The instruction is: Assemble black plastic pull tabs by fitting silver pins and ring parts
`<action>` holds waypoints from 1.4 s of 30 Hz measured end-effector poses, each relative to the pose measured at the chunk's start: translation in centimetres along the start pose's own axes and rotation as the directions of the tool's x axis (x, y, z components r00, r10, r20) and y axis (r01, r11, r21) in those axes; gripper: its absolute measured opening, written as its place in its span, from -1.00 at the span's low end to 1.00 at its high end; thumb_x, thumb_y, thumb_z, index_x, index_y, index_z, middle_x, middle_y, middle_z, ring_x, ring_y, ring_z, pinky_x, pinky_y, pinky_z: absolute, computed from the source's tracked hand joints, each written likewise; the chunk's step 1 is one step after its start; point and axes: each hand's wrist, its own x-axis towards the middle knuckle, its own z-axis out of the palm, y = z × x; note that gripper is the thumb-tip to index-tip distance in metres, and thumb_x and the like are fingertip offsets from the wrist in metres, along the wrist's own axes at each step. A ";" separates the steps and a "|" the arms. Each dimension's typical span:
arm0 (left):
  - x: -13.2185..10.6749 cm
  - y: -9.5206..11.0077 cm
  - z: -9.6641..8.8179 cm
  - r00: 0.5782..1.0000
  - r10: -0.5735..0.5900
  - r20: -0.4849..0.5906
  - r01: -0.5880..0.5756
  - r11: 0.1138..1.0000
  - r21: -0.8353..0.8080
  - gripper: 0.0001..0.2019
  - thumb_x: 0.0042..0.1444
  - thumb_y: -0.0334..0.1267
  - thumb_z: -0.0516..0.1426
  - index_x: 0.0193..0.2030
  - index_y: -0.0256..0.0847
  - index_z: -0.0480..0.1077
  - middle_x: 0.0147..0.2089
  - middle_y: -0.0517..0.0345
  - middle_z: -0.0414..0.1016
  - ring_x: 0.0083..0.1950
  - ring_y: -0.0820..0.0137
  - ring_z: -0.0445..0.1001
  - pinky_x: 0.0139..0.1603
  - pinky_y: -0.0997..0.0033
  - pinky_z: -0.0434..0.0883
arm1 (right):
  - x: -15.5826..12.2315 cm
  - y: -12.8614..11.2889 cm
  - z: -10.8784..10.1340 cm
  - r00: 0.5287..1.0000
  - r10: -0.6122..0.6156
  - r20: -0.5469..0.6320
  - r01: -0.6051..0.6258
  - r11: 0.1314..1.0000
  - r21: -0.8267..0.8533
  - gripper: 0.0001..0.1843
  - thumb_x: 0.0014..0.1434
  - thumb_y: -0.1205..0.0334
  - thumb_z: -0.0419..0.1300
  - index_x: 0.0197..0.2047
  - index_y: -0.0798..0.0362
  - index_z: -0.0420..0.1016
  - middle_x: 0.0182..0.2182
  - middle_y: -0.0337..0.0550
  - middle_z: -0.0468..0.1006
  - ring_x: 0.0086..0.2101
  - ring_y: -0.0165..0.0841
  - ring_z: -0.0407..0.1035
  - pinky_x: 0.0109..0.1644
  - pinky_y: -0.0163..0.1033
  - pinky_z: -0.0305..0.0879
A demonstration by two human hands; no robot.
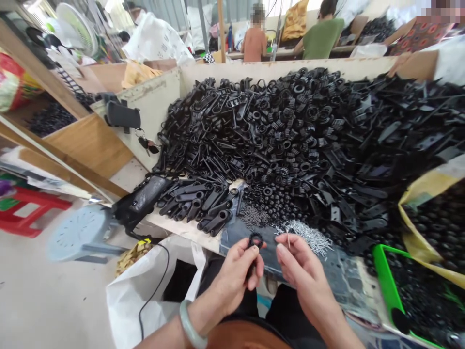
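Note:
My left hand [238,271] is closed around a small black plastic part [255,240], whose ring-shaped end sticks up above my fingers. My right hand [300,264] pinches a thin metal pin [288,239] between thumb and forefinger, held upright just right of the black part. Both hands hover over the near edge of the work table [189,231]. A pale bangle [189,327] sits on my left wrist. A small heap of silvery pins [307,232] lies on the table just beyond my right hand.
A huge pile of black plastic parts [290,140] covers the table. A row of black handles [203,203] lies at the near left. A green tray [387,281] and a yellow bag [421,242] of black pieces stand right. A white bag [145,291] and a grey stool [78,232] are left. People sit beyond.

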 end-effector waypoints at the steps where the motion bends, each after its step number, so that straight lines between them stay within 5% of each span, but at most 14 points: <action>1: -0.1 0.0 0.0 1.000 -0.001 0.025 0.001 1.000 -0.023 -0.60 0.12 -0.01 0.26 -0.06 -0.26 0.36 -0.51 0.32 0.40 -0.65 0.64 0.10 -0.56 0.53 0.02 | 0.1 0.2 0.2 0.999 0.032 -0.007 -0.032 0.998 0.048 -0.46 0.10 -0.22 0.41 -0.10 0.03 0.44 -0.53 -0.40 0.28 -0.63 -0.56 0.01 -0.60 -0.46 -0.03; 5: -0.4 0.1 -0.4 0.999 -0.013 0.050 0.016 0.998 -0.063 -0.70 0.10 -0.12 0.19 -0.10 -0.23 0.33 -0.48 0.29 0.44 -0.62 0.62 0.15 -0.52 0.52 0.09 | 0.2 0.5 0.0 0.994 0.106 0.002 -0.106 0.987 0.120 -0.37 0.02 -0.23 0.46 -0.03 0.04 0.46 -0.53 -0.41 0.27 -0.63 -0.59 -0.09 -0.59 -0.45 -0.15; 11: -0.1 0.5 0.0 0.999 -0.013 -0.051 0.014 1.000 0.025 -0.61 0.01 -0.05 0.20 -0.12 -0.31 0.41 -0.60 0.32 0.34 -0.65 0.62 0.05 -0.60 0.53 -0.08 | -0.2 1.3 -0.4 0.993 0.120 -0.004 -0.119 0.989 0.083 -0.37 0.03 -0.22 0.46 -0.03 0.06 0.52 -0.52 -0.38 0.28 -0.60 -0.56 -0.06 -0.58 -0.43 -0.16; 19: 0.8 0.9 -1.5 0.966 0.062 -0.249 -0.048 0.997 0.064 -0.59 -0.12 -0.01 0.34 -0.24 -0.24 0.40 -0.72 0.48 0.09 -0.67 0.66 -0.13 -0.61 0.61 -0.19 | 0.7 1.3 -0.7 0.999 0.034 -0.027 -0.033 0.999 0.041 -0.53 0.12 -0.12 0.37 -0.06 0.06 0.55 -0.50 -0.35 0.28 -0.55 -0.51 -0.02 -0.56 -0.43 -0.14; 23: 1.5 2.5 -2.5 0.949 0.082 -0.305 -0.078 0.997 0.026 -0.56 -0.21 0.03 0.36 -0.32 -0.22 0.38 -0.74 0.48 0.09 -0.72 0.67 -0.13 -0.65 0.60 -0.14 | 2.3 0.0 -2.5 0.980 -0.110 -0.164 0.108 0.994 -0.021 -0.53 0.14 -0.13 0.33 -0.06 0.07 0.54 -0.52 -0.36 0.27 -0.58 -0.51 -0.01 -0.57 -0.41 -0.10; 28: 1.8 2.5 -1.7 0.959 0.094 -0.268 -0.090 0.996 0.028 -0.55 -0.17 0.06 0.35 -0.27 -0.24 0.40 -0.72 0.49 0.10 -0.72 0.68 -0.16 -0.64 0.59 -0.15 | 6.8 -3.7 -5.8 0.796 -0.462 -0.391 0.249 0.839 -0.484 -0.45 0.34 -0.17 0.04 0.11 0.11 0.48 -0.56 -0.40 0.17 -0.57 -0.42 0.08 -0.50 -0.33 0.08; 31: 1.8 1.7 -0.4 0.982 0.083 -0.171 -0.072 0.995 0.072 -0.55 -0.04 0.03 0.34 -0.14 -0.25 0.42 -0.64 0.40 0.25 -0.69 0.65 -0.02 -0.60 0.58 -0.13 | 10.1 -6.1 -6.6 0.794 -0.511 -0.328 0.214 0.741 -0.636 -0.62 0.28 -0.01 0.16 0.02 0.02 0.57 -0.51 -0.33 0.31 -0.49 -0.38 0.22 -0.34 -0.28 0.17; 35: 1.5 1.9 0.8 0.991 0.097 -0.087 -0.094 0.994 0.048 -0.53 0.05 -0.03 0.29 0.04 -0.23 0.42 -0.44 0.21 0.49 -0.51 0.51 0.30 -0.44 0.51 0.20 | 12.6 -7.9 -6.3 0.811 -0.514 -0.281 0.100 0.595 -0.798 -0.89 0.14 0.31 0.26 -0.29 -0.02 0.64 -0.32 -0.21 0.45 -0.41 -0.38 0.32 -0.28 -0.26 0.12; 39: 1.8 3.2 0.6 0.998 0.042 -0.043 -0.043 0.999 -0.027 -0.53 0.01 -0.02 0.30 0.01 -0.23 0.43 -0.25 0.10 0.57 -0.28 0.38 0.42 -0.19 0.40 0.33 | 13.2 -8.3 -6.4 0.815 -0.514 -0.267 0.047 0.518 -0.854 -0.84 0.21 0.33 0.22 -0.39 0.03 0.60 -0.26 -0.15 0.47 -0.41 -0.37 0.34 -0.30 -0.25 0.11; 42: 2.1 3.6 0.5 0.998 0.038 -0.041 -0.040 0.998 -0.045 -0.57 0.03 -0.08 0.28 0.01 -0.21 0.41 -0.20 0.09 0.58 -0.23 0.36 0.43 -0.16 0.38 0.31 | 12.4 -8.4 -6.8 0.808 -0.534 -0.249 0.076 0.513 -0.855 -0.84 0.29 0.27 0.18 -0.27 0.04 0.61 -0.15 -0.11 0.50 -0.34 -0.34 0.37 -0.24 -0.23 0.18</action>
